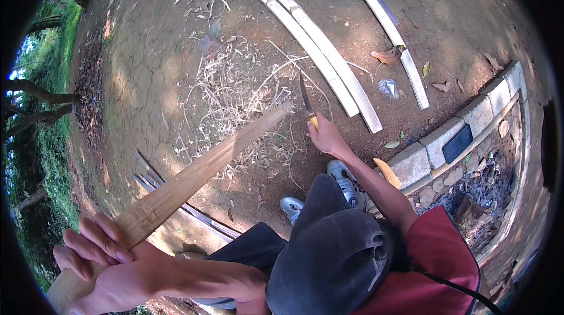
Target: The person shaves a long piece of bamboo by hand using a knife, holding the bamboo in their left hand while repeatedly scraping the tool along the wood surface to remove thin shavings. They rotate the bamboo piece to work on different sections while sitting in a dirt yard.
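The bamboo slat [194,177] ran from the gripping left hand [97,256] up-right toward the knife [306,99]. The right hand [326,137], fisted on the knife, sat just beyond the slat's far tip.

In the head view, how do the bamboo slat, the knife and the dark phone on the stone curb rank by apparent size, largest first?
1. Bamboo slat, held in the left hand; nearness to the camera enlarges it.
2. Knife, in the right hand.
3. Phone; it looks close to the knife, so this order is unsure.
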`<state>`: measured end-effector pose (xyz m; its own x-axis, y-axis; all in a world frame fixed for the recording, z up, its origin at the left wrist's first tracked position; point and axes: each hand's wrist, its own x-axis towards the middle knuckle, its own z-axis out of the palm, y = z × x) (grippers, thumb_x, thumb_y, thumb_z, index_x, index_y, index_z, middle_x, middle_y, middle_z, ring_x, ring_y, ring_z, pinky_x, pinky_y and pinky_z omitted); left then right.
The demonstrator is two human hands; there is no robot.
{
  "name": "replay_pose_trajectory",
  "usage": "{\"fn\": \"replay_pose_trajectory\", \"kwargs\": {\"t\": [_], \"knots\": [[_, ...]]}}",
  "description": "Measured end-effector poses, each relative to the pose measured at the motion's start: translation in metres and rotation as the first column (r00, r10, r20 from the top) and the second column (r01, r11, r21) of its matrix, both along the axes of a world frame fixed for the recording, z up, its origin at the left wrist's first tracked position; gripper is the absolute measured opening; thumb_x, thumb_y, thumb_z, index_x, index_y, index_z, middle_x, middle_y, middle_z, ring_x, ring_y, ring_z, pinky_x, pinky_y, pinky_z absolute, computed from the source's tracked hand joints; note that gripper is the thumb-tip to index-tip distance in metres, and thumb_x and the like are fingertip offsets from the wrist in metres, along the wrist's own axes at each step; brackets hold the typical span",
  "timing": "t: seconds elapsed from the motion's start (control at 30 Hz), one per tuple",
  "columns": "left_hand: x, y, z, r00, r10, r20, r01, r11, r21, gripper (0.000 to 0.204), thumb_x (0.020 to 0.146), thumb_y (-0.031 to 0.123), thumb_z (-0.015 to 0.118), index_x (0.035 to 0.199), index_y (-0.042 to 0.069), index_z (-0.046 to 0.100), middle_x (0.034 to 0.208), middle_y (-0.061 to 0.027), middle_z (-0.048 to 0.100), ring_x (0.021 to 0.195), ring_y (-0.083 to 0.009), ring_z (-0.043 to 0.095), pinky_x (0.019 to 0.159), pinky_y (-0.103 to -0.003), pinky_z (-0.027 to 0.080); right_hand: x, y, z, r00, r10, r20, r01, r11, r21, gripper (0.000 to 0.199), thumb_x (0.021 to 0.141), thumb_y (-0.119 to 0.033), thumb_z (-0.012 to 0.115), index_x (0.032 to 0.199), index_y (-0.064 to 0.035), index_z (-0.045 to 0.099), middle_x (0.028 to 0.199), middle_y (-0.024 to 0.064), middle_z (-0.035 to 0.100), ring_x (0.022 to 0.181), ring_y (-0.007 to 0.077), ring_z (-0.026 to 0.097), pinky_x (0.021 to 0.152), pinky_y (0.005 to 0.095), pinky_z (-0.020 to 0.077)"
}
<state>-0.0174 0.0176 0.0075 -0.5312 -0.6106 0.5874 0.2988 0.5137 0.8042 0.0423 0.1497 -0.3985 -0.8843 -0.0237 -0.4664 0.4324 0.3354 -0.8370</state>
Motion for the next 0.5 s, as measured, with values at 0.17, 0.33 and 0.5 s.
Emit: {"fn": "replay_pose_trajectory", "kwargs": {"t": [0.17, 0.33, 0.5], "knots": [[0.009, -0.025, -0.001, 0.999, 0.033, -0.009, -0.033, 0.999, 0.037, 0.072, 0.082, 0.079, 0.004, 0.065, 0.011, 0.025, 0.057, -0.0026, 0.019, 0.048, -0.0134, 0.017, 0.040, -0.025, 0.015, 0.010, -0.013, -0.001, 0.995, 0.088, -0.044, -0.089, 0.996, -0.022, 0.025, 0.092, -0.020, 0.051, 0.103, 0.0016, 0.045, 0.083, 0.0290, 0.061, 0.079, 0.0483, 0.059, 0.069, 0.0529, 0.0453], [0.014, -0.032, -0.003, 0.999, 0.027, -0.018, -0.026, 0.998, 0.065, 0.072, 0.083, 0.078, 0.009, 0.065, 0.011, 0.026, 0.058, -0.0030, 0.021, 0.049, -0.0143, 0.019, 0.041, -0.026, 0.017, 0.007, -0.028, 0.012, 0.987, 0.152, 0.054, -0.154, 0.987, 0.044, 0.028, 0.093, -0.019, 0.049, 0.103, 0.0063, 0.044, 0.079, 0.0330, 0.059, 0.080, 0.0500, 0.059, 0.071, 0.0552, 0.0447], [0.020, -0.062, 0.000, 0.626, -0.751, -0.210, 0.777, 0.582, 0.237, 0.073, 0.082, 0.081, 0.016, 0.064, 0.011, 0.026, 0.058, -0.0035, 0.021, 0.049, -0.0144, 0.020, 0.041, -0.027, 0.017, 0.002, -0.035, 0.007, 0.989, 0.137, 0.056, -0.143, 0.983, 0.115, 0.029, 0.093, -0.019, 0.048, 0.103, 0.0077, 0.045, 0.075, 0.0324, 0.060, 0.075, 0.0499, 0.060, 0.068, 0.0560, 0.0453]]}}
